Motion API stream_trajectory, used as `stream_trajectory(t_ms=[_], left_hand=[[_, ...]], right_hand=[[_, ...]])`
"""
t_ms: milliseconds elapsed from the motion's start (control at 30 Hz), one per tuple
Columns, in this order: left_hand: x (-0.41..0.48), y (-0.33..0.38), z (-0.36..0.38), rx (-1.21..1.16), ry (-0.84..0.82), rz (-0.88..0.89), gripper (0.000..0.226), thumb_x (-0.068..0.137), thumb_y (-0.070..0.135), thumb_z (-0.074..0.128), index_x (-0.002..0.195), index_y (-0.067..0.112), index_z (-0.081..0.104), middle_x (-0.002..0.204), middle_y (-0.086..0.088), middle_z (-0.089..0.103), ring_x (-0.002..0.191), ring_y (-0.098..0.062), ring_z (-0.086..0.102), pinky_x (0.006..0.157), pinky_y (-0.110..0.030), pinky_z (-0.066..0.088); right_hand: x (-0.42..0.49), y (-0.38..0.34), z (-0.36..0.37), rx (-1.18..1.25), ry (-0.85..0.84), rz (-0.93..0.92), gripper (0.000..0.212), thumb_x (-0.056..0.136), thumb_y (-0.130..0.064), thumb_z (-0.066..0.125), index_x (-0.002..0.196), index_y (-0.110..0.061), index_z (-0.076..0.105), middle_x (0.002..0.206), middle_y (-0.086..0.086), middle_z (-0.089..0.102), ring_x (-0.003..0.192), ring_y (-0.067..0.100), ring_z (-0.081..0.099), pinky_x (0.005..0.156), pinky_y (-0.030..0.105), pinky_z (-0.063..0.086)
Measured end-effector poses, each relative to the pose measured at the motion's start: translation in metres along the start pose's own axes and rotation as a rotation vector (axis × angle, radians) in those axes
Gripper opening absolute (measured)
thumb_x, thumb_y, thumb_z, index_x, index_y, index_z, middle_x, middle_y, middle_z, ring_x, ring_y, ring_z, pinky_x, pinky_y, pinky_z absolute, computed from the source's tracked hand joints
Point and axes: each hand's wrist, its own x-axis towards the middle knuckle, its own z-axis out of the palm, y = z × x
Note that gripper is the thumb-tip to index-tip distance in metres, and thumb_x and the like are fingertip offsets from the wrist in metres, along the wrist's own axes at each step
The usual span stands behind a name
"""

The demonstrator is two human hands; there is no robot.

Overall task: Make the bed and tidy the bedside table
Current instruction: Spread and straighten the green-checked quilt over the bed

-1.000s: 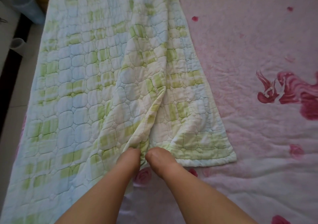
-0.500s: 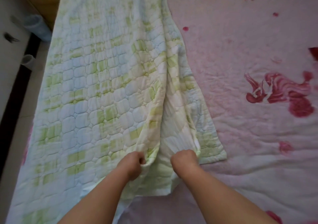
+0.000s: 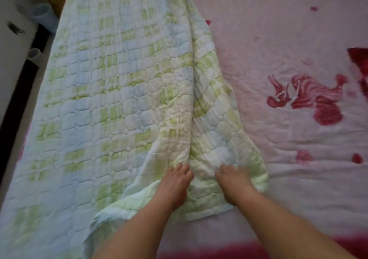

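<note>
Green-checked quilt [image 3: 119,99] stretches lengthwise away; left hand [image 3: 175,181] presses it flat-fingered, right hand [image 3: 235,181] too blurred to judge.

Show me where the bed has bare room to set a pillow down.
Bare room is the pink sheet right of the quilt, from its right edge out to the red print. The left side is crowded: the quilt covers it, with the left hand and right hand on its near edge.

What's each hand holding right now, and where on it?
The right hand grips the green quilt by bunched fabric near its near edge, right of the centre fold. The left hand rests on the fold; whether it pinches cannot be told.
</note>
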Motion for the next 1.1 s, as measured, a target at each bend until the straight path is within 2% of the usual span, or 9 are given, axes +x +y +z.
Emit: stream_trajectory(t_ms=[100,167,233,300,367,433,600,833,1100], left_hand=[[-0.002,0.019,0.014,-0.021,-0.275,-0.038,0.076,0.069,0.066,0.065,0.127,0.02,0.047,0.132,-0.005,0.04,0.127,-0.026,0.032,0.097,-0.045,0.035],[-0.007,0.027,0.029,0.022,-0.41,-0.087,0.107,0.053,0.076,0.07,0.14,0.022,0.036,0.145,-0.006,0.026,0.14,-0.028,0.017,0.1,-0.057,0.034],[-0.013,0.032,0.044,0.067,-0.403,-0.116,0.117,0.049,0.068,0.078,0.144,0.023,0.028,0.151,-0.005,0.016,0.143,-0.029,0.008,0.101,-0.064,0.031],[-0.016,0.034,0.055,0.1,-0.33,-0.129,0.106,0.055,0.048,0.084,0.142,0.023,0.029,0.149,-0.005,0.018,0.141,-0.028,0.016,0.102,-0.057,0.035],[-0.014,0.035,0.059,0.085,-0.241,-0.145,0.078,0.072,0.026,0.075,0.138,0.021,0.035,0.144,-0.005,0.027,0.137,-0.028,0.025,0.099,-0.045,0.04],[-0.01,0.04,0.06,0.088,-0.156,-0.178,0.047,0.086,0.018,0.057,0.131,0.017,0.045,0.136,-0.007,0.038,0.131,-0.029,0.034,0.096,-0.042,0.04],[-0.001,0.048,0.052,0.131,-0.109,-0.219,0.027,0.092,0.023,0.046,0.108,0.016,0.066,0.113,-0.004,0.06,0.108,-0.027,0.055,0.095,-0.04,0.031],[-0.006,0.092,0.042,0.08,-0.243,-0.086,0.035,0.087,0.04,0.053,0.107,0.015,0.068,0.115,-0.004,0.059,0.11,-0.027,0.05,0.087,-0.039,0.033],[-0.006,0.193,0.06,-0.394,-0.459,0.049,0.021,0.084,0.03,0.062,0.093,0.013,0.072,0.099,-0.011,0.067,0.088,-0.03,0.058,0.071,-0.031,0.039]], right_hand=[[-0.009,-0.017,0.02,0.109,0.032,-0.219,0.079,0.076,-0.037,0.071,0.143,-0.022,0.031,0.144,0.007,0.029,0.134,0.028,0.03,0.108,0.04,0.026],[-0.013,-0.021,0.034,0.069,-0.071,-0.196,0.099,0.072,-0.041,0.077,0.149,-0.026,0.018,0.154,0.006,0.018,0.142,0.026,0.018,0.114,0.044,0.019],[-0.014,-0.015,0.05,0.028,-0.083,-0.104,0.084,0.086,-0.028,0.065,0.151,-0.029,0.011,0.159,0.002,0.008,0.147,0.022,0.009,0.116,0.048,0.014],[-0.014,-0.012,0.062,0.055,-0.007,-0.123,0.057,0.095,-0.017,0.046,0.147,-0.03,0.029,0.156,0.004,0.023,0.143,0.025,0.025,0.111,0.051,0.025],[-0.004,-0.008,0.067,0.044,0.133,-0.186,0.04,0.075,-0.016,0.065,0.115,-0.026,0.066,0.118,0.009,0.063,0.103,0.032,0.063,0.079,0.05,0.052],[0.002,-0.009,0.067,0.024,0.202,-0.186,0.025,0.06,-0.009,0.074,0.084,-0.016,0.07,0.082,0.009,0.064,0.068,0.031,0.066,0.053,0.04,0.054],[0.005,-0.006,0.044,-0.046,0.04,-0.144,0.029,0.09,0.001,0.047,0.116,-0.005,0.059,0.119,0.014,0.059,0.109,0.033,0.059,0.085,0.037,0.047],[-0.033,0.017,0.052,-0.119,-0.08,-0.072,0.034,0.093,-0.006,0.041,0.122,-0.014,0.057,0.125,0.009,0.058,0.115,0.027,0.057,0.088,0.034,0.044],[-0.101,0.087,0.104,-0.19,-0.475,0.072,0.043,0.089,-0.016,0.05,0.132,-0.017,0.049,0.137,0.005,0.052,0.125,0.022,0.052,0.098,0.036,0.044]])
